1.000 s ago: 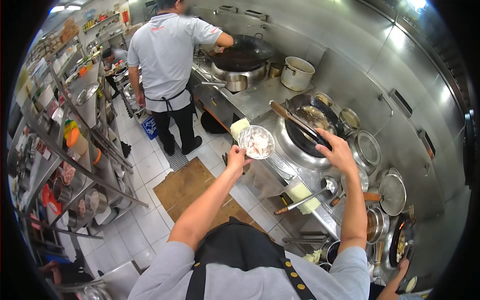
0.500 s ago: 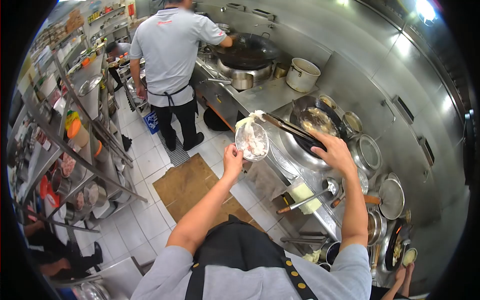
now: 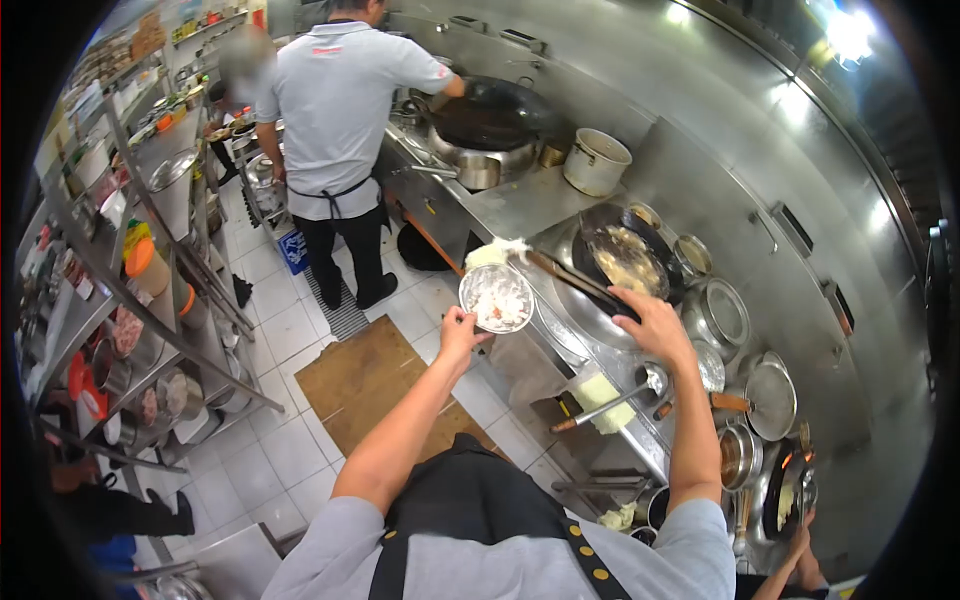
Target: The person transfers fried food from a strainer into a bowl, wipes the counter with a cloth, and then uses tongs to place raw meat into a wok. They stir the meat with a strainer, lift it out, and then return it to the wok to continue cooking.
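Note:
My left hand (image 3: pixel 462 332) grips the near rim of a small metal bowl (image 3: pixel 466 300), holding it over the edge of the stove counter. Pale, whitish food pieces (image 3: pixel 500 302) with a few reddish bits lie inside. In my right hand (image 3: pixel 655 325) is a pair of black-handled tongs (image 3: pixel 570 277), its fingers closed around the handles. The tong tips reach the bowl's far rim, where a pale yellowish-white clump (image 3: pixel 497 252) shows. Beyond the tongs, a dark wok (image 3: pixel 660 240) with brownish food in it rests on the range.
A co-worker (image 3: pixel 335 110) stands ahead beside a large wok (image 3: pixel 495 115). A white pot (image 3: pixel 598 162) sits on the counter. A ladle (image 3: pixel 605 408) lies across a folded cloth (image 3: pixel 605 390) near my right forearm. Metal shelving (image 3: pixel 140 300) lines the left side.
The bowl has tilted more upright, and its far rim is now close under the tong tips and pale clump. My right hand has shifted slightly left, still holding the tongs.

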### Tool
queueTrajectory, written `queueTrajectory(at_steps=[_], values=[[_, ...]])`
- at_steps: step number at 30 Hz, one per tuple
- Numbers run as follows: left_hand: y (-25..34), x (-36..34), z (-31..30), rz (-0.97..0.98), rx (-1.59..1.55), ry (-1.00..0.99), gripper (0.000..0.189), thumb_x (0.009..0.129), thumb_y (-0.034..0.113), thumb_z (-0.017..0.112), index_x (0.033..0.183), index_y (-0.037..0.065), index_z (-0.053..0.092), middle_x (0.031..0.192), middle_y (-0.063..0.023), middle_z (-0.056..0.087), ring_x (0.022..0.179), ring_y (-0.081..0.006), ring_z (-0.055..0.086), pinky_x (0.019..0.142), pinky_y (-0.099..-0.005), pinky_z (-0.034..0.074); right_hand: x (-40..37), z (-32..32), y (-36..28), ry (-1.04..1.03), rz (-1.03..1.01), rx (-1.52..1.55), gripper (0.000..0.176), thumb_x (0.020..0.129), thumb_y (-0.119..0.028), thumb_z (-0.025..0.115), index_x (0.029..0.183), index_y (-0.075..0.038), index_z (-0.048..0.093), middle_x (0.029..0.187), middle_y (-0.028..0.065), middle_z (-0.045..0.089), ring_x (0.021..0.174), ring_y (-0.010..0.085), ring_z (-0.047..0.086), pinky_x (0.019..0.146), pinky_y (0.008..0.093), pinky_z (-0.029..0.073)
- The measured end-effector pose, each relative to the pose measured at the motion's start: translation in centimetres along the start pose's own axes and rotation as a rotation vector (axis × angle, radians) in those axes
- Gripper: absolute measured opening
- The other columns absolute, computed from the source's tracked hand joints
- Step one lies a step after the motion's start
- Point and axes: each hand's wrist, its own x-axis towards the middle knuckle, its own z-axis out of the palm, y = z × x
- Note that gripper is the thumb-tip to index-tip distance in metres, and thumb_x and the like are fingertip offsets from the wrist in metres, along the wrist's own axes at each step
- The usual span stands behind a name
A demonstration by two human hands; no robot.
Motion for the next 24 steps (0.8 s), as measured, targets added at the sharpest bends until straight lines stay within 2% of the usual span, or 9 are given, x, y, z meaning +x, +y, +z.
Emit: queueTrajectory(at_steps=[3, 10, 12, 14, 16, 19, 20, 22, 24], values=[[-0.9, 0.5, -0.5, 0.028, -0.014, -0.002, 0.013, 0.090, 0.005, 0.053, 0.087, 0.007, 0.041, 0.091, -0.0088, 0.050, 0.087, -0.0216, 0.059, 0.073, -0.0440, 0.060, -0.4, -2.4, 2.0, 0.015, 0.134, 0.013, 0.050, 0.082, -0.030, 0.066, 0.130, -0.018, 0.054, 0.121, 0.0136, 0.061, 0.108, 0.0332, 0.058, 0.089, 0.0421, 0.046], [-1.5, -0.9, -5.3, 0.054, 0.011, 0.025, 0.013, 0.090, 0.005, 0.055, 0.086, 0.008, 0.043, 0.091, -0.0069, 0.049, 0.086, -0.0210, 0.057, 0.074, -0.0461, 0.060, -0.7, -5.8, 9.6, 0.027, 0.391, -0.262, 0.050, 0.083, -0.034, 0.063, 0.129, -0.019, 0.054, 0.113, 0.0157, 0.065, 0.106, 0.0336, 0.061, 0.090, 0.0453, 0.048], [-0.7, -2.1, -6.2, 0.084, -0.002, 0.060, 0.013, 0.090, 0.005, 0.055, 0.085, 0.008, 0.043, 0.090, -0.0056, 0.049, 0.083, -0.0184, 0.055, 0.073, -0.0456, 0.060, 0.8, -5.6, 11.2, -0.096, 0.599, -0.309, 0.049, 0.082, -0.034, 0.061, 0.128, -0.021, 0.056, 0.111, 0.0155, 0.066, 0.103, 0.0329, 0.063, 0.088, 0.0454, 0.050], [-0.1, -2.7, -6.3, 0.086, -0.001, 0.091, 0.013, 0.090, 0.005, 0.055, 0.085, 0.009, 0.043, 0.089, -0.0052, 0.048, 0.082, -0.0176, 0.053, 0.073, -0.0459, 0.059, 4.4, -0.6, 17.1, -0.101, 0.624, -0.333, 0.046, 0.083, -0.034, 0.057, 0.127, -0.020, 0.057, 0.111, 0.0167, 0.066, 0.101, 0.0341, 0.064, 0.087, 0.0453, 0.051], [-0.3, -3.6, -6.8, 0.078, 0.003, 0.121, 0.013, 0.090, 0.005, 0.055, 0.086, 0.009, 0.043, 0.088, -0.0048, 0.048, 0.081, -0.0168, 0.052, 0.073, -0.0462, 0.059, 7.7, 5.3, 22.7, -0.189, 0.778, -0.290, 0.050, 0.084, -0.036, 0.054, 0.128, -0.015, 0.055, 0.115, 0.0192, 0.064, 0.108, 0.0367, 0.061, 0.092, 0.0452, 0.048], [0.4, -3.5, -7.8, 0.082, 0.011, 0.119, 0.011, 0.091, 0.007, 0.053, 0.087, 0.009, 0.044, 0.092, -0.0062, 0.052, 0.086, -0.0176, 0.056, 0.075, -0.0456, 0.058, 9.3, 7.0, 23.3, -0.065, 0.904, -0.136, 0.058, 0.083, -0.041, 0.055, 0.129, -0.007, 0.052, 0.120, 0.0214, 0.061, 0.115, 0.0389, 0.057, 0.098, 0.0459, 0.044], [0.5, -3.7, -8.2, 0.077, 0.029, 0.116, 0.008, 0.092, 0.008, 0.053, 0.089, 0.009, 0.045, 0.095, -0.0069, 0.053, 0.091, -0.0179, 0.057, 0.076, -0.0447, 0.058, 9.6, 6.5, 23.3, -0.010, 0.887, -0.089, 0.063, 0.081, -0.043, 0.056, 0.129, -0.003, 0.050, 0.123, 0.0237, 0.058, 0.118, 0.0395, 0.054, 0.101, 0.0469, 0.041], [1.2, -4.5, -9.3, 0.060, 0.039, 0.134, 0.004, 0.094, 0.011, 0.051, 0.096, 0.010, 0.048, 0.104, -0.0076, 0.058, 0.102, -0.0183, 0.059, 0.077, -0.0403, 0.057, 10.2, 6.6, 24.0, 0.100, 0.826, -0.196, 0.057, 0.085, -0.044, 0.053, 0.124, -0.002, 0.049, 0.114, 0.0279, 0.061, 0.109, 0.0429, 0.058, 0.094, 0.0503, 0.045], [1.6, -4.3, -9.9, 0.096, 0.043, 0.170, 0.005, 0.093, 0.012, 0.053, 0.095, 0.009, 0.050, 0.092, -0.0031, 0.053, 0.087, -0.0147, 0.057, 0.075, -0.0390, 0.057, 10.2, 4.1, 20.0, 0.090, 0.645, -0.167, 0.053, 0.088, -0.042, 0.054, 0.125, -0.004, 0.048, 0.109, 0.0284, 0.062, 0.102, 0.0431, 0.060, 0.086, 0.0517, 0.047]])
